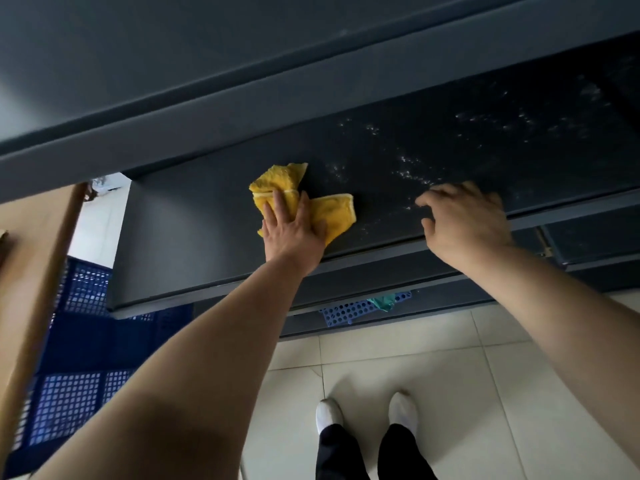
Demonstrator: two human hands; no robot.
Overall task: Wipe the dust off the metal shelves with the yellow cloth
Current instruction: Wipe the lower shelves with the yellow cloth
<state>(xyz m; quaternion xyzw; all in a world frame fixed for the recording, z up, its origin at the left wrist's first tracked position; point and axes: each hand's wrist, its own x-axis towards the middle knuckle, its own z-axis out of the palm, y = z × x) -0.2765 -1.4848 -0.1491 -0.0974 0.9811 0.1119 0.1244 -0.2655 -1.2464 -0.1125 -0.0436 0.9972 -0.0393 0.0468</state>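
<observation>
A dark grey metal shelf [194, 237] runs across the view, with another shelf [207, 64] above it. White dust specks [412, 168] cover its right half, while the left half looks smooth. My left hand [291, 233] lies flat with straight fingers on the crumpled yellow cloth [332, 213], pressing it onto the shelf near the middle. My right hand [464, 220] rests at the shelf's front edge to the right, fingers loosely curled and holding nothing, with the fingertips touching the dusty surface.
Blue perforated plastic crates [79, 358] stand at lower left beside a wooden panel [38, 271]. A blue perforated basket with a green cloth [363, 306] shows under the shelf. Below are a pale tiled floor [450, 375] and my feet in white shoes [363, 414].
</observation>
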